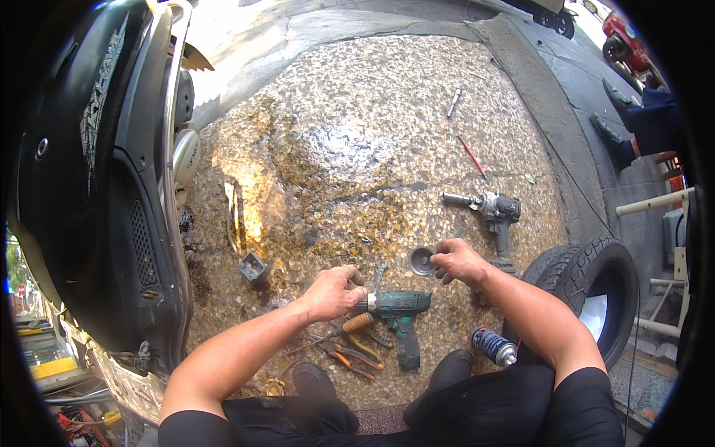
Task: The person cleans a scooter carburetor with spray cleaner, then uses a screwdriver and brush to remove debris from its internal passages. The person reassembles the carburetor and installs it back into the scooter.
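My right hand (457, 261) holds a small dark round metal cup (421, 261) by its edge, above the speckled floor (335, 119). My left hand (335, 290), fingers curled, is over the front end of a green cordless drill (402, 304) lying on its side; what its fingertips hold is too small to make out. A small wrench (380, 276) lies just beyond the drill. Pliers (346, 350) and a tool with a wooden handle (356, 322) lie below it. A grey impact wrench (499, 212) with a long socket lies at the right, a spray can (493, 346) nearer me.
A black vehicle body (104, 186) fills the left. Tyres (618, 276) stand at the right, beside a pipe frame (655, 201). Another person's legs (640, 127) show at the upper right. A metal box (252, 267) and a red screwdriver (471, 156) lie on the floor.
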Demonstrator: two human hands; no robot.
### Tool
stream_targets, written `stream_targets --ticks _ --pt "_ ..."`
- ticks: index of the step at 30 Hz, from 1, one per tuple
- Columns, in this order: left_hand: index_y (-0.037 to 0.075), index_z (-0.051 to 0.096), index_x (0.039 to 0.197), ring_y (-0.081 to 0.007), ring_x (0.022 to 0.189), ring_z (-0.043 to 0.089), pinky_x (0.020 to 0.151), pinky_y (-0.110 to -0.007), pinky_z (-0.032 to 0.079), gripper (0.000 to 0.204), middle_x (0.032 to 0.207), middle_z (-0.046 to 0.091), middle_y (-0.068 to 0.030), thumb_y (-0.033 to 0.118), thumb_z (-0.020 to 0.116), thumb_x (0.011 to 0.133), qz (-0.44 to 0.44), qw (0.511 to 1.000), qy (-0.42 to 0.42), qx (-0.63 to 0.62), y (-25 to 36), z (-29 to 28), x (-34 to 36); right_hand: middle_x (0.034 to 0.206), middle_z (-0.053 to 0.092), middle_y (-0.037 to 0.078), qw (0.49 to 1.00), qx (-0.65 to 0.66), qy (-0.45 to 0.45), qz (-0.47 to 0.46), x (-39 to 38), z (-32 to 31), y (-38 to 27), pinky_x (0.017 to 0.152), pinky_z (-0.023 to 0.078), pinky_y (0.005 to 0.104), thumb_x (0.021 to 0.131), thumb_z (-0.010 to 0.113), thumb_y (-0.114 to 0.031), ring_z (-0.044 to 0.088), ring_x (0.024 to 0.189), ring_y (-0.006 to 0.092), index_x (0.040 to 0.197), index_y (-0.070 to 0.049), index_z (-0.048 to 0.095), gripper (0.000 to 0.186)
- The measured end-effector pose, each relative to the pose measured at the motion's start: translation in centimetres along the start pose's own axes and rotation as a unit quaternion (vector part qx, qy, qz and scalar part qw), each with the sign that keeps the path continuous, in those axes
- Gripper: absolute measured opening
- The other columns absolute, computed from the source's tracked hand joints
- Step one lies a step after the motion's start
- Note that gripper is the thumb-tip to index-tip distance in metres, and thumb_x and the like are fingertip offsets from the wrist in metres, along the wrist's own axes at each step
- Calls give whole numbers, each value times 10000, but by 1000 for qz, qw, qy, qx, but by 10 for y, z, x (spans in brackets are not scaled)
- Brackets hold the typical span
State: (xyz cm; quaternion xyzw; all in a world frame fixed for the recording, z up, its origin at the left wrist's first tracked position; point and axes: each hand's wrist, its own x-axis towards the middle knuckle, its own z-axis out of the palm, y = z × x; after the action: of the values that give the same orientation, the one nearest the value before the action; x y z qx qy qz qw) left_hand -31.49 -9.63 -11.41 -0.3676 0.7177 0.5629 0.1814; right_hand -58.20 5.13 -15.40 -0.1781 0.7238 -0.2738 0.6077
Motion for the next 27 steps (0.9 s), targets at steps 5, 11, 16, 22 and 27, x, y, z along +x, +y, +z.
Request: stream_targets --ticks 5,11,16,22,27 --pt "8 678 1003 -242 849 687 776 -366 538 267 929 698 -160 242 685 873 27 993 39 106 -14 -10 0 717 644 125 983 -139 118 32 26 -35 13 493 530 352 806 618 -140 626 588 197 938 28 641 216" --pt "10 682 995 -274 887 695 812 -384 543 277 928 707 -179 246 686 850 -14 998 26 55 -24 -16 -4 1036 684 241 913 -389 122 28 28 -36 22 936 501 413 756 630 -206 638 1056 386 1026 -17 691 335" --pt "23 693 974 -317 960 680 882 -412 524 265 979 706 -182 252 666 843 17 996 52 74 -25 -20 1 1158 655 230 897 -410 165 -1 9 -25 -4 976 479 423 829 651 -280 608 1129 370 1198 -30 624 447" --pt "13 674 1038 -229 823 675 752 -356 534 297 860 697 -131 267 651 886 41 997 45 41 0 -17 22 1113 650 201 931 -291 22 -219 -23 46 -89 942 497 437 957 572 -362 633 1022 311 1215 -31 602 421" --pt "46 630 1138 -281 1113 603 940 -393 487 296 1127 638 -180 202 602 888 386 918 92 11 32 -10 42 1073 607 187 762 -329 68 -553 -51 95 -134 876 494 461 903 628 -412 595 1000 372 1118 -66 631 407"
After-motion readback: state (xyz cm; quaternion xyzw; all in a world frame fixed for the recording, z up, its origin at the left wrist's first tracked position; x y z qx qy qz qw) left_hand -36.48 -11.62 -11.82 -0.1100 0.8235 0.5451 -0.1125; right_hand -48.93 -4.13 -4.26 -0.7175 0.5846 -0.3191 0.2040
